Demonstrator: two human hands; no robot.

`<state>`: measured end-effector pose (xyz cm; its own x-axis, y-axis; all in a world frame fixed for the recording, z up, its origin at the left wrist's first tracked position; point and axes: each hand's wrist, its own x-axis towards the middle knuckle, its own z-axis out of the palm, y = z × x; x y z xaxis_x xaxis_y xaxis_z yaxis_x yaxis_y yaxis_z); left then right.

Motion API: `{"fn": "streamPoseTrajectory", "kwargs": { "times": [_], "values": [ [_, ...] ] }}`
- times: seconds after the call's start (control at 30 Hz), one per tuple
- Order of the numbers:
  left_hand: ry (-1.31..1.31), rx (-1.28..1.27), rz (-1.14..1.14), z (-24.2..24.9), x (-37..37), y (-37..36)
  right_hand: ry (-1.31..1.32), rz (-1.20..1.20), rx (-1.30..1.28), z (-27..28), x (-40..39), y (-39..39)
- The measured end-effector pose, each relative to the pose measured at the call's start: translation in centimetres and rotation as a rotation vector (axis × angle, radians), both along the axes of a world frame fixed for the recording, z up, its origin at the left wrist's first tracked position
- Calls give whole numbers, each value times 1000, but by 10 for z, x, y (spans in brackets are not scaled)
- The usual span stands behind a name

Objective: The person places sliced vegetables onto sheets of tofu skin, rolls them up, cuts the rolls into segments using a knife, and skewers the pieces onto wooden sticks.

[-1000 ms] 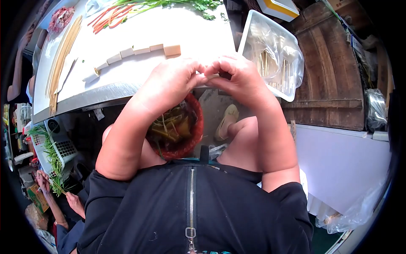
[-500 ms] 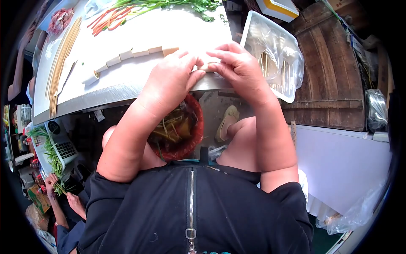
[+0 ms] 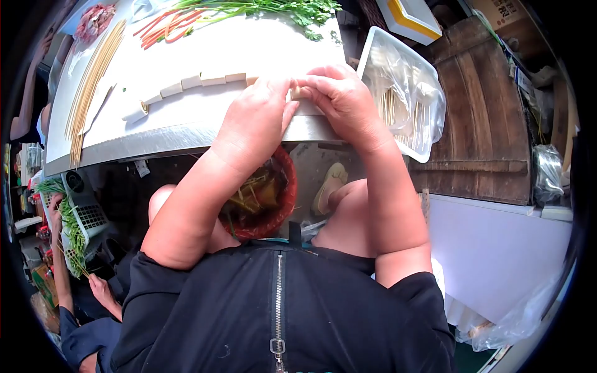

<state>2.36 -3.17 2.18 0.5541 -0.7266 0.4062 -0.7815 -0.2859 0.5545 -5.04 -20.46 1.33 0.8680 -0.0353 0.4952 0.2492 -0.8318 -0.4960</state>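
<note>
My left hand (image 3: 256, 107) and my right hand (image 3: 339, 96) meet over the front edge of the white worktop (image 3: 193, 53). Between their fingertips they pinch a small pale roll (image 3: 297, 92), which looks like tofu skin. My fingers cover most of it. Just left of my left hand, a row of several similar cream-coloured rolls (image 3: 191, 81) lies on the worktop, end to end. A knife (image 3: 98, 109) rests farther left, beside a bundle of long bamboo skewers (image 3: 93, 87).
Leafy green stalks and red strips (image 3: 165, 28) lie at the back, near raw meat (image 3: 94, 22). A white tray (image 3: 423, 152) with bagged food and skewers stands right. Below is a red-lined bin (image 3: 287, 186). A co-worker's hand (image 3: 102, 292) holds greens (image 3: 74, 239).
My fingers have shifted around the pale roll, and my fingertips are closer together. The view has tilted slightly. One co-worker's hand has moved up along the greens.
</note>
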Motion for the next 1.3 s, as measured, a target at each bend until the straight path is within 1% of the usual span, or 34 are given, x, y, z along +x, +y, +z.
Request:
{"fn": "streamPoseTrajectory", "kwargs": {
  "times": [0.07, 0.17, 0.2, 0.23, 0.33, 0.43, 0.5, 0.53, 0.57, 0.6, 0.63, 0.67, 0.7, 0.73, 0.77, 0.83, 0.9, 0.93, 0.97, 1.0, 1.03, 1.07, 1.1, 1.13, 1.17, 1.2, 1.23, 1.27, 1.3],
  "values": [
    [-17, 8, 21, -3, 1, -3, -145, -40, -74, -2, 4, -1],
    [-58, 15, 41, -9, 3, -6, -154, -19, -52, 5, 0, -1],
    [-80, 19, 48, -11, 4, -7, -124, -21, -114, 5, -1, -1],
    [-77, 12, 52, -11, 5, -6, -121, -18, -121, 6, 1, 0],
    [-118, -21, 51, -11, 5, -2, -106, -111, -305, 1, 10, 5],
    [-67, -88, 52, -4, 7, 4, -88, -147, -330, -2, 21, 2],
    [-164, -166, 54, 1, 13, 10, -93, -163, -296, 3, 15, 6],
    [-292, -198, 47, 3, 16, 13, 31, -143, 33, 13, 6, 12],
    [-307, -201, 40, 8, 15, 15, 151, -115, 362, 20, -3, 17],
    [-346, -218, -72, 13, 13, 18, 219, -66, 491, 22, -13, 19],
    [-383, -233, -188, 17, 10, 20, 364, -4, 666, 28, -24, 22],
    [-416, -251, -267, 15, 8, 21, 381, 28, 749, 28, -35, 25],
    [-423, -247, -288, 16, 3, 23, 396, 56, 834, 30, -46, 29],
    [-416, -218, -354, 17, -3, 26, 435, 65, 842, 36, -60, 33],
    [-405, -186, -427, 18, -12, 29, 417, 42, 860, 38, -75, 35],
    [-419, -179, -483, 22, -31, 31, 586, 9, 957, 40, -109, 34],
    [-364, -174, -433, 20, -45, 34, 393, -154, 1207, 22, -150, 17],
    [-391, -198, -428, 16, -44, 35, 216, -184, 1256, 8, -178, -3],
    [-374, -190, -417, 22, -48, 39, 58, -401, 1353, -8, -209, -21],
    [-325, -178, -395, 21, -48, 43, -80, -669, 1288, -37, -239, -44],
    [-248, -171, -366, 20, -46, 47, -106, -929, 1143, -73, -276, -67],
    [-208, -163, -319, 22, -45, 52, 55, -1032, 1024, -132, -333, -99],
    [-186, -156, -271, 21, -43, 55, 333, -1311, 544, -214, -395, -130],
    [-195, -162, -247, 20, -38, 57, 699, -1421, 344, -205, -416, -109],
    [-143, -160, -240, 18, -32, 58, 845, -1429, 336, -227, -441, -100],
    [-137, -151, -226, 17, -29, 57, 806, -1439, 362, -224, -451, -75],
    [-132, -140, -207, 17, -25, 56, 932, -1438, 455, -232, -460, -66],
    [-132, -141, -216, 14, -19, 54, 858, -1512, 437, -219, -453, -42],
    [-147, -109, -185, 10, -12, 52, 859, -1516, 440, -223, -452, -35]
  ]
}}
